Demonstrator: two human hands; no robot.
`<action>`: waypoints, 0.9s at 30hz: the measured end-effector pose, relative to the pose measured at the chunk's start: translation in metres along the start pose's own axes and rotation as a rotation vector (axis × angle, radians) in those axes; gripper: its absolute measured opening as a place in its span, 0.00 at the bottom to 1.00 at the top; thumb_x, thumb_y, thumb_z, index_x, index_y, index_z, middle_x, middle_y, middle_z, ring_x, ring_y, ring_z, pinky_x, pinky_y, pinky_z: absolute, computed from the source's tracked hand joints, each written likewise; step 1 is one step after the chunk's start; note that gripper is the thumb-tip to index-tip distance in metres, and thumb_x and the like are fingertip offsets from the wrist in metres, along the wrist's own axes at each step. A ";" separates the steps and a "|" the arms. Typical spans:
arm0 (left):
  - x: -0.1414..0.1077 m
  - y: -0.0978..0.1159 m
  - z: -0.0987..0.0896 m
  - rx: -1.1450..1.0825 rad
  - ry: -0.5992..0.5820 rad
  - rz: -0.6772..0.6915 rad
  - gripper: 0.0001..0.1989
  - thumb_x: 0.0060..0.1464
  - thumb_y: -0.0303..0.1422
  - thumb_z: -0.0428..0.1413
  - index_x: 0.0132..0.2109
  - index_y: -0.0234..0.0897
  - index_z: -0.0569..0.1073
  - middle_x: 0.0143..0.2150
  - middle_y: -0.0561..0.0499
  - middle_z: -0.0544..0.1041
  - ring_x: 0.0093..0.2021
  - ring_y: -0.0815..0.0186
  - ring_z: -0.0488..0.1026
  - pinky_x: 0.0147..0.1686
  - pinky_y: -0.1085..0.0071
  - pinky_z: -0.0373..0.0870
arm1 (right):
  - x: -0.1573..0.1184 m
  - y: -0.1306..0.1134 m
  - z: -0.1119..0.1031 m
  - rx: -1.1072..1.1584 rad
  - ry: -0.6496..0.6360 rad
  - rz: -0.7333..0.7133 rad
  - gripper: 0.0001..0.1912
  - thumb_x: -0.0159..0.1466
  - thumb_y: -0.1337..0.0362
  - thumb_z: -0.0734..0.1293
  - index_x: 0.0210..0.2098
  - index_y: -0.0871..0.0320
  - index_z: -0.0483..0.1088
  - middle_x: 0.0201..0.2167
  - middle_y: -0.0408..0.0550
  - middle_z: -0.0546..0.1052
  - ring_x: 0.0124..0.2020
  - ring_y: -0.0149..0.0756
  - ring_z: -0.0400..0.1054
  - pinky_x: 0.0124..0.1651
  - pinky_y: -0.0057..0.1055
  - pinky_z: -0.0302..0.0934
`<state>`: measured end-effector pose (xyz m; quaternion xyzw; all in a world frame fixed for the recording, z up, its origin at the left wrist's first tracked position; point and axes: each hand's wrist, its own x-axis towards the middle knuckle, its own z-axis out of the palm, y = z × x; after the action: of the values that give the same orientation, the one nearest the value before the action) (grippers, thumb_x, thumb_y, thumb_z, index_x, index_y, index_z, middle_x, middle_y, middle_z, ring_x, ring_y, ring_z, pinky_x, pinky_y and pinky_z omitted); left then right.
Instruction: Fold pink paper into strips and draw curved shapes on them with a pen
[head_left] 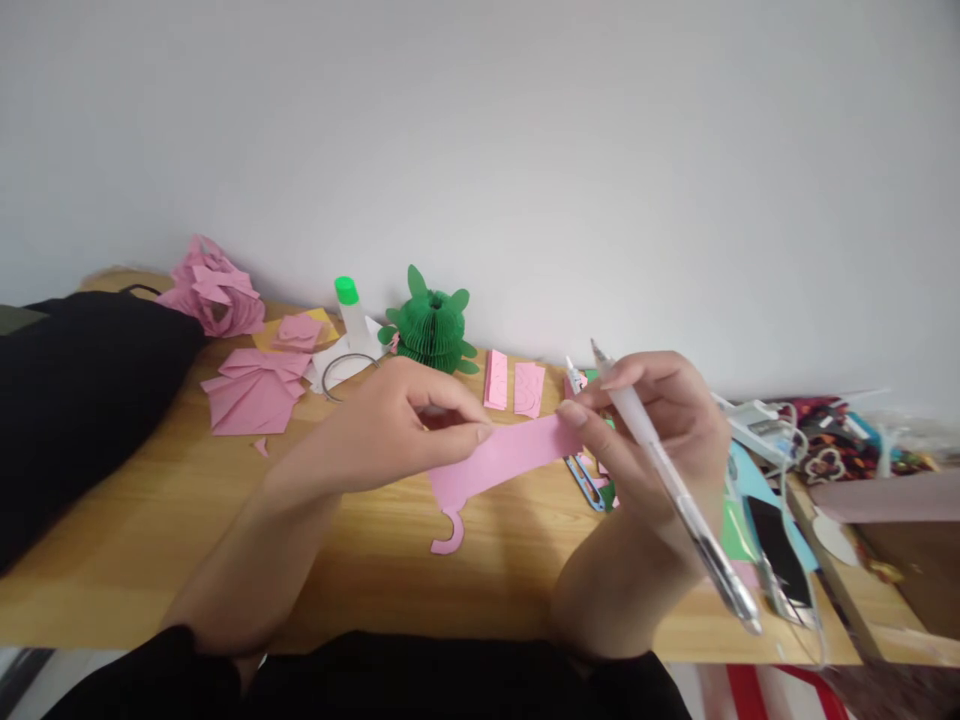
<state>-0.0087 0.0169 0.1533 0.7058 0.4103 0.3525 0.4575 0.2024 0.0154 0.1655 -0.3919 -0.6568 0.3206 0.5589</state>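
Observation:
Between both hands a strip of pink paper [514,460] is stretched above the table, its left end lower than its right. My left hand [409,425] pinches the strip's upper edge between thumb and fingers. My right hand [652,430] pinches its right end, and a pen [667,475] rests across the same hand with its tip pointing up. Just below the strip's left end is a small hook-shaped pink piece [452,535]; whether it is joined to the strip I cannot tell. Beyond the hands stand a green honeycomb paper figure [431,325] and a green-capped glue stick [351,310].
Pink folded papers [255,390] and a crumpled pink bundle [214,290] lie at left beside a black bag [82,400]. Two pink cards [517,385] are near the wall. Blue thread snips [585,482], a phone [780,550] and a cable are at right.

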 end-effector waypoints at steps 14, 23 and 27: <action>-0.011 0.006 -0.014 0.027 0.408 0.047 0.05 0.54 0.35 0.61 0.33 0.41 0.81 0.31 0.53 0.83 0.31 0.69 0.78 0.34 0.76 0.75 | 0.002 0.014 -0.048 0.036 0.297 -0.078 0.13 0.53 0.72 0.73 0.34 0.51 0.68 0.22 0.35 0.73 0.19 0.27 0.63 0.21 0.29 0.58; 0.014 0.006 0.024 -0.444 0.028 -0.049 0.17 0.52 0.45 0.62 0.35 0.32 0.79 0.26 0.50 0.81 0.25 0.69 0.79 0.28 0.76 0.77 | 0.007 0.010 -0.025 0.200 0.262 0.056 0.13 0.51 0.71 0.72 0.33 0.54 0.67 0.19 0.35 0.71 0.18 0.25 0.60 0.21 0.26 0.55; 0.005 0.019 0.022 -0.386 0.012 -0.037 0.10 0.57 0.36 0.59 0.33 0.34 0.80 0.26 0.52 0.81 0.26 0.69 0.79 0.28 0.78 0.77 | 0.007 0.007 -0.022 0.176 0.234 0.073 0.13 0.52 0.70 0.71 0.34 0.54 0.66 0.19 0.34 0.69 0.17 0.24 0.59 0.20 0.26 0.54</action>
<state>0.0170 0.0088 0.1640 0.5951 0.3505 0.4207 0.5883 0.2252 0.0244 0.1664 -0.3996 -0.5417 0.3494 0.6517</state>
